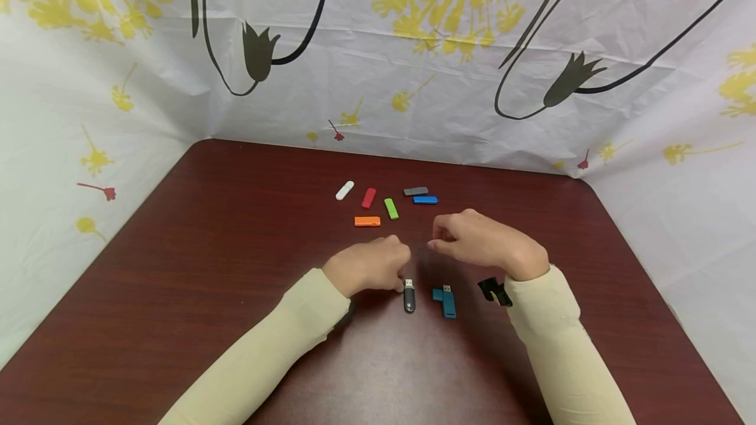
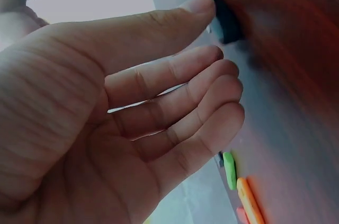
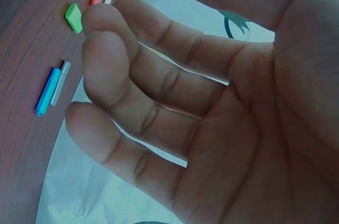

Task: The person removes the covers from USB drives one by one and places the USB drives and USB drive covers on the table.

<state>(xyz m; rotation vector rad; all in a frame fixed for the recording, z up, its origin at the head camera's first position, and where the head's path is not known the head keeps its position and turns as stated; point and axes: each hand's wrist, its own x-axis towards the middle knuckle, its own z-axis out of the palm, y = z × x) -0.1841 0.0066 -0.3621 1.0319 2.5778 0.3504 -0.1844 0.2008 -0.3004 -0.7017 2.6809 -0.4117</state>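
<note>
My left hand (image 1: 369,265) is low over the table, its thumb tip right at the side of a black USB stick (image 1: 409,298) with the metal plug bared. In the left wrist view that stick (image 2: 228,25) lies by the thumb, while the other fingers are loosely bent around nothing. To its right is a teal swivel USB stick (image 1: 449,304), its plug showing and its cover turned sideways. My right hand (image 1: 487,244) hovers beyond and to the right of the teal stick. Its fingers (image 3: 106,65) are relaxed, slightly curved and without anything between them.
Farther back lie several more USB sticks: white (image 1: 345,190), red (image 1: 369,198), lime green (image 1: 391,208), orange (image 1: 367,222), grey (image 1: 416,191) and blue (image 1: 425,200). The dark red wooden table (image 1: 248,215) is bordered by a patterned white sheet (image 1: 354,71).
</note>
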